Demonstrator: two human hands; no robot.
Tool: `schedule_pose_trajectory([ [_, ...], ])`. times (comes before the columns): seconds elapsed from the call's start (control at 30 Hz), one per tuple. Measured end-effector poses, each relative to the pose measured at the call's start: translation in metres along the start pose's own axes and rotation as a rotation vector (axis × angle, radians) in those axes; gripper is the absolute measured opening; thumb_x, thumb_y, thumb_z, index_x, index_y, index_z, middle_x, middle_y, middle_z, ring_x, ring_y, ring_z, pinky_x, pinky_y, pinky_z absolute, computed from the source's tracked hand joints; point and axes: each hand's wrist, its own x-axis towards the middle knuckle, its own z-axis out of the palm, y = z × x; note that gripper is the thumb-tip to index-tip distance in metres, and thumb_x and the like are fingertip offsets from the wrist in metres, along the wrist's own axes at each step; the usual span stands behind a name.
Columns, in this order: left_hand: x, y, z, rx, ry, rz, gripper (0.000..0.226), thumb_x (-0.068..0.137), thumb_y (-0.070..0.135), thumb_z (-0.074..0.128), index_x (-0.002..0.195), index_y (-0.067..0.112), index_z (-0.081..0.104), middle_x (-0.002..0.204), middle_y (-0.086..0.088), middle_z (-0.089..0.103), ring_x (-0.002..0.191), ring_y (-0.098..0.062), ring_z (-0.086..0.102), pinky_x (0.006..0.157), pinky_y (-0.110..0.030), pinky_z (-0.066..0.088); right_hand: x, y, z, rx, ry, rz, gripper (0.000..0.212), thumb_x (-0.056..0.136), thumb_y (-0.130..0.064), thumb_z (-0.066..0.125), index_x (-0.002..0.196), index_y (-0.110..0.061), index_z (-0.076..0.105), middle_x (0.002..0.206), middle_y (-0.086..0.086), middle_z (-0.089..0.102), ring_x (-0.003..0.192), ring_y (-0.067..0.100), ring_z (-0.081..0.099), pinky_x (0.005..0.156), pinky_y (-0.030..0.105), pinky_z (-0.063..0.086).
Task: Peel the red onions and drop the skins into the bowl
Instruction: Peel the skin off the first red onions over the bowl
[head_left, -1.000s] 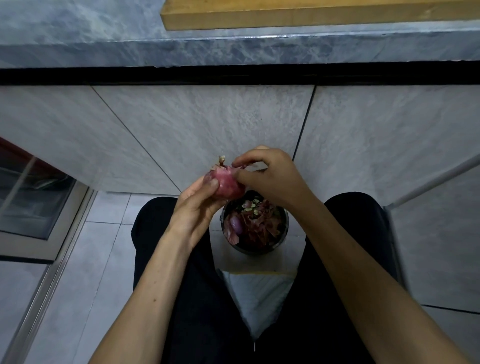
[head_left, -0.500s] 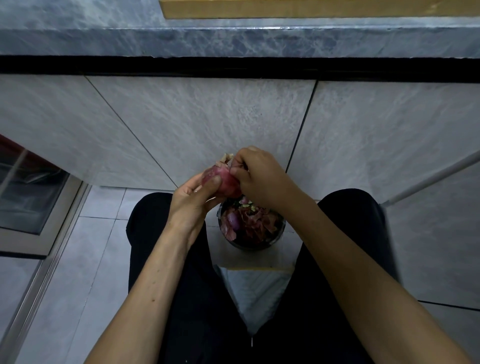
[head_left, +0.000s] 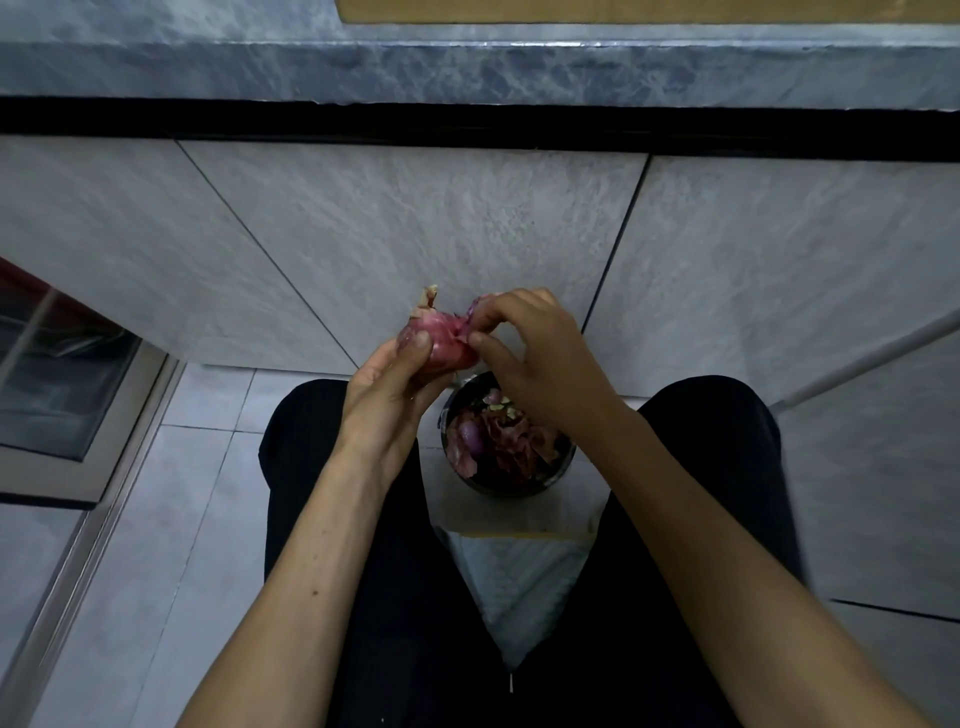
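Red-purple and glossy, the onion (head_left: 439, 340) was held up in the air in front of the person's knees, just above and to the left of the bowl (head_left: 506, 447). It was cupped from below and from the left by the left hand (head_left: 387, 389), whose thumb was pressed against the near side of the bulb; a dry, pale tuft stuck up from the onion's top. A flap of skin (head_left: 475, 312) was pinched at the onion's upper right side by the right hand (head_left: 535, 358), thumb and forefinger closed tight on it, the other fingers curled above. Both grips were thus narrow: the left one wrapped round the onion, the right one nipped on the skin.

Below the right wrist, the dark round bowl stood on the pale floor tiles (head_left: 171, 519) between the person's legs, clad in black trousers (head_left: 363, 597). It was filled with loose reddish-pink peelings, and at its left side what looked like a small peeled bulb could be made out.

Grey tiled panels (head_left: 415, 234) rose behind the hands, topped by a black strip and a marbled grey bench (head_left: 467, 67) edge. A glass-fronted cabinet (head_left: 57, 374) was seen at far left.
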Motion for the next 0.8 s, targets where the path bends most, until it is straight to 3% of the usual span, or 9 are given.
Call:
schedule_pose_trajectory([
  [0.17,0.000,0.001,-0.002,-0.064,0.000,-0.010,0.055,0.084,0.025,0.067,0.131,-0.002,0.059,0.115,-0.018,0.072,0.109,-0.026,0.069,0.090,-0.029,0.056,0.002,0.003,0.000,-0.029,-0.011,-0.099,0.042,0.081,-0.037,0.073,0.116,-0.013,0.068,0.099,0.003,0.065,0.095,0.024,0.055,0.085,0.037,0.045],
  [0.3,-0.001,0.002,0.000,-0.073,-0.017,-0.004,0.048,0.085,0.024,0.064,0.126,0.000,0.062,0.105,-0.012,0.074,0.097,-0.018,0.072,0.084,-0.026,0.057,0.005,0.009,0.005,-0.124,0.069,-0.239,0.030,0.080,-0.033,0.070,0.102,-0.012,0.075,0.089,0.005,0.065,0.083,0.026,0.057,0.071,0.043,0.049],
  [0.5,-0.001,-0.001,0.002,-0.098,0.004,-0.030,0.051,0.085,0.023,0.065,0.129,-0.003,0.060,0.111,-0.016,0.074,0.104,-0.024,0.072,0.089,-0.028,0.058,0.005,0.013,0.011,-0.172,0.219,-0.338,0.006,0.082,-0.012,0.073,0.084,-0.009,0.077,0.078,0.005,0.068,0.072,0.028,0.058,0.061,0.042,0.049],
  [0.8,0.006,-0.004,0.004,-0.239,0.043,-0.087,0.034,0.083,0.025,0.067,0.108,0.003,0.071,0.104,-0.014,0.076,0.099,-0.018,0.074,0.081,-0.025,0.059,-0.010,0.016,0.011,-0.125,0.288,-0.368,0.013,0.086,-0.013,0.067,0.085,-0.004,0.076,0.079,0.008,0.068,0.071,0.029,0.059,0.059,0.041,0.048],
])
